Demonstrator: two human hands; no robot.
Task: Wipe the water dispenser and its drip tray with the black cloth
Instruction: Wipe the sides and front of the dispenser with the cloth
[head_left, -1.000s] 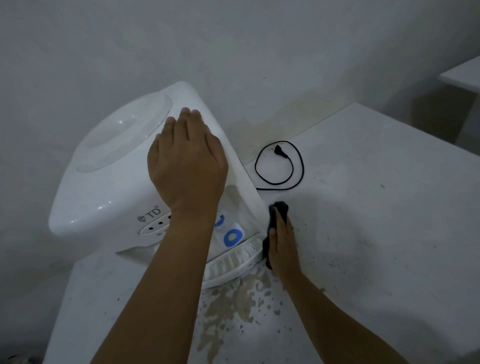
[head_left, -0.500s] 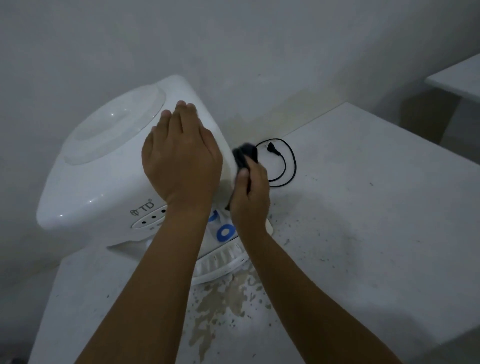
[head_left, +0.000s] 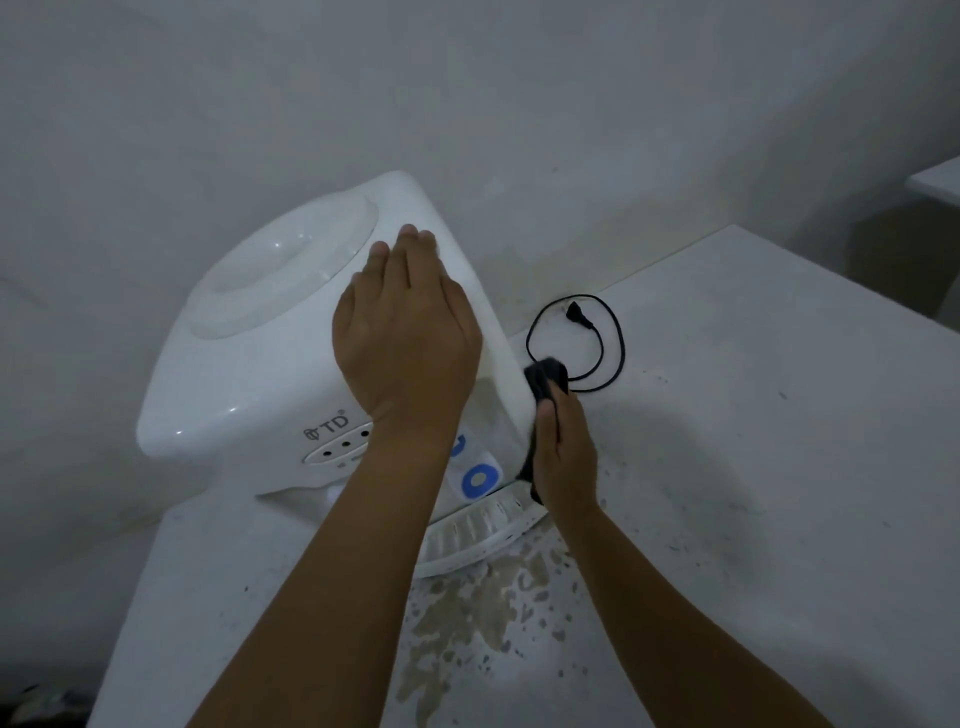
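A white tabletop water dispenser (head_left: 249, 364) stands on a white counter against the wall. My left hand (head_left: 408, 332) lies flat on its top, fingers straight. Its ribbed white drip tray (head_left: 478, 535) juts out at the bottom front, partly hidden by my left forearm. My right hand (head_left: 563, 457) presses the black cloth (head_left: 545, 379) against the dispenser's right side, just above the tray's right end; the cloth shows above my fingertips and along the inner edge of my hand.
A black power cord (head_left: 576, 343) lies coiled on the counter (head_left: 753, 441) right of the dispenser, close behind the cloth. A brownish wet stain (head_left: 467, 623) spreads in front of the tray. The wall is close behind. Another white surface (head_left: 935, 179) sits at far right.
My right hand with the cloth went up the dispenser's right side from near the tray, then came back down and to the right. My left hand stayed on top.
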